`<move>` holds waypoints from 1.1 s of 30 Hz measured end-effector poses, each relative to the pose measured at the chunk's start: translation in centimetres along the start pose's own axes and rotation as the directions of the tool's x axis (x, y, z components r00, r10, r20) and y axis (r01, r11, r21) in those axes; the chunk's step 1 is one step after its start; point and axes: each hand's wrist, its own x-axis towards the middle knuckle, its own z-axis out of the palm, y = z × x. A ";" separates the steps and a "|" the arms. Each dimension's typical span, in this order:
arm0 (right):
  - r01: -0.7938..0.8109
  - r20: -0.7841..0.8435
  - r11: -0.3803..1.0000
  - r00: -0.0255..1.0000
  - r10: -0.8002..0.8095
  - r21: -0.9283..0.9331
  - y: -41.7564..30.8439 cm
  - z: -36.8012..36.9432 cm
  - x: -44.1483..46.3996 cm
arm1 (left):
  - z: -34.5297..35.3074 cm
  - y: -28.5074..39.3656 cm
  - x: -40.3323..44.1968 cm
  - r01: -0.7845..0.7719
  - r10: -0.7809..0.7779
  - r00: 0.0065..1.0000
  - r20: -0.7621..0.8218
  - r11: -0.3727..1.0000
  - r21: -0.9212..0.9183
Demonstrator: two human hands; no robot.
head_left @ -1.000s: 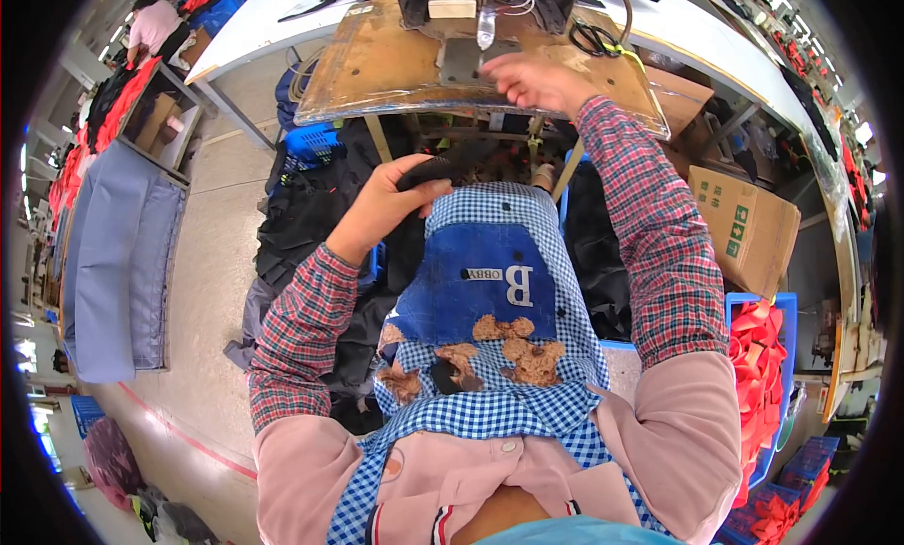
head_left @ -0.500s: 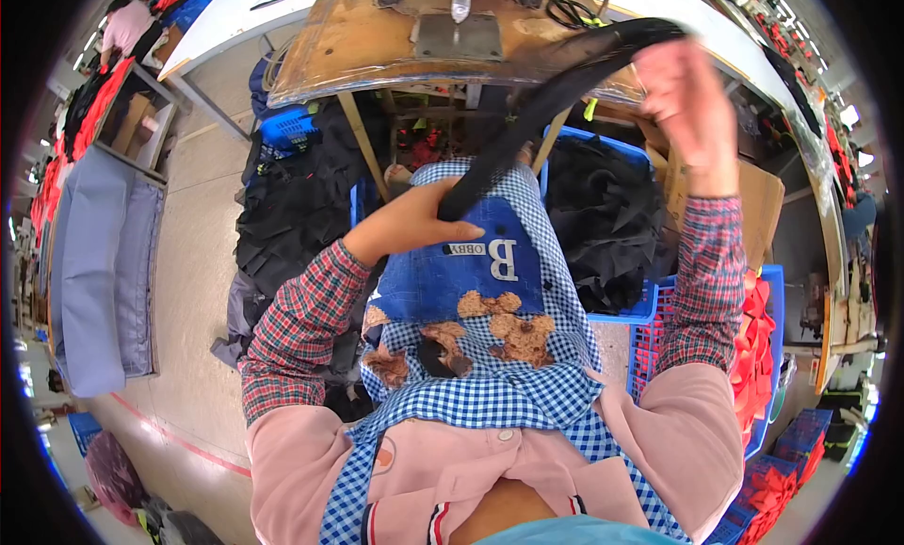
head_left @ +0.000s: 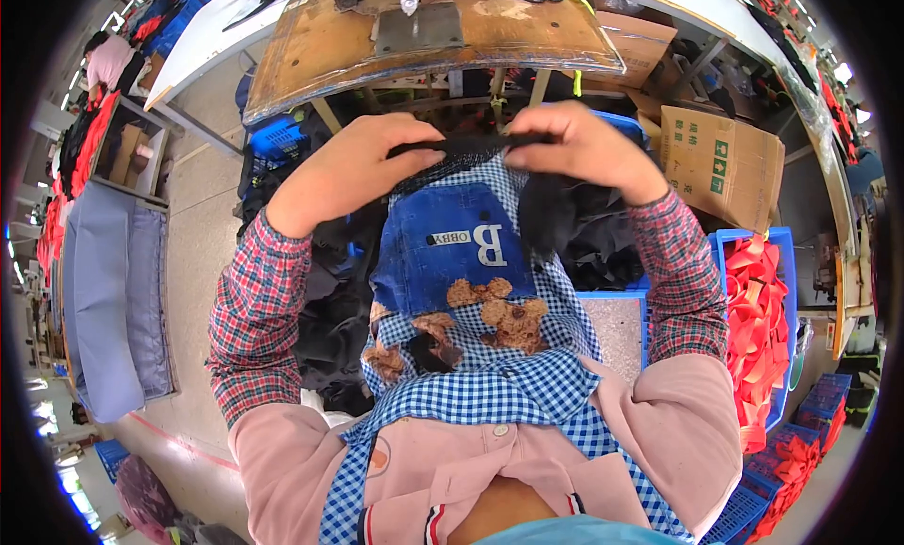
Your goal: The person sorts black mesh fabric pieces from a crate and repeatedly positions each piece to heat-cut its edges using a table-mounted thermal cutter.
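A black fabric strip (head_left: 460, 159) is stretched between my two hands, just above my lap. My left hand (head_left: 350, 171) pinches one part of it between thumb and fingers. The thumb and fingers of my right hand (head_left: 586, 151) close on it a short way to the right, and a loose length hangs below that hand. Beneath the strip lies my blue checked apron (head_left: 556, 309) with its dark blue front panel (head_left: 424, 253).
Ahead stands a wooden work table (head_left: 527, 41) with a metal plate (head_left: 419, 27). To the right are a cardboard box (head_left: 720, 163) and a blue crate (head_left: 789, 357) of red fabric pieces (head_left: 753, 319). Black fabric (head_left: 334, 328) is piled at the left. A grey-blue cloth bin (head_left: 104, 300) stands farther left.
My right hand has come down from the upper right toward my left hand, which has risen. The strip, swung out long before, is now held short between both hands.
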 end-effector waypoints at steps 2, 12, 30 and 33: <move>-0.029 -0.145 0.926 0.989 -0.028 -0.377 -0.2 -1.4 0.0 | -1.0 -0.1 -0.7 0.249 -0.240 0.966 0.097 0.963 -0.101; 0.379 0.038 0.858 0.920 -0.391 -0.346 -3.1 1.2 1.7 | -2.0 2.2 0.8 0.187 -0.186 0.981 0.056 0.831 -0.524; -0.167 -0.325 0.890 0.945 0.023 -0.424 7.0 -6.3 11.5 | -5.6 -14.6 5.2 0.415 -0.469 0.841 -0.270 0.879 -0.234; -0.178 -0.343 0.861 0.939 0.005 -0.477 9.1 -6.9 13.2 | -5.5 -16.8 6.7 0.428 -0.468 0.831 -0.300 0.883 -0.192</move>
